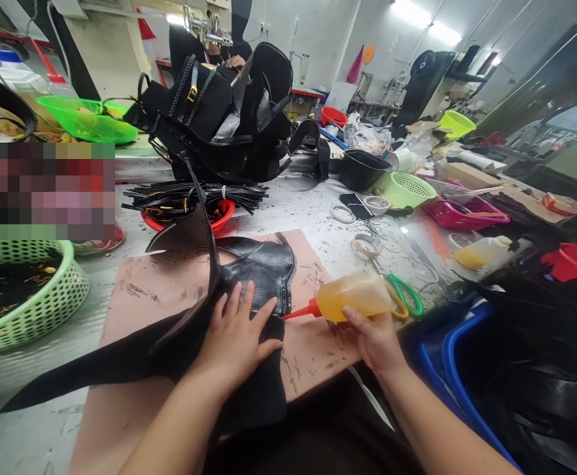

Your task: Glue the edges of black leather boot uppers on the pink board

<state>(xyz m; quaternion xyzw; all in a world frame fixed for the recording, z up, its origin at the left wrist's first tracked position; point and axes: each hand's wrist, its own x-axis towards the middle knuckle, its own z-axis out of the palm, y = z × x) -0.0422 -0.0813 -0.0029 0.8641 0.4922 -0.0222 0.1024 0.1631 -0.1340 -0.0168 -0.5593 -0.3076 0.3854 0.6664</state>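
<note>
My left hand (241,330) lies flat with its fingers spread on a black leather piece (258,267), which looks like part of a shoe or bag. Black fabric (256,389) extends under the hand and toward me. In my right hand (374,336) is a squeeze bottle (352,297) of amber liquid, tilted to the left. Its red nozzle reaches the stitched edge of the leather beside my left thumb and forefinger; whether the tip touches, I cannot tell. A pinkish board (308,359) lies beneath the work.
Green-handled scissors (407,297) and tape rolls (367,245) lie to the right. A light green basket (70,290) stands left, a red bowl (223,214) with black strips behind the board. Black bags (219,119) are piled at the back. A blue-rimmed bin (449,356) is at right.
</note>
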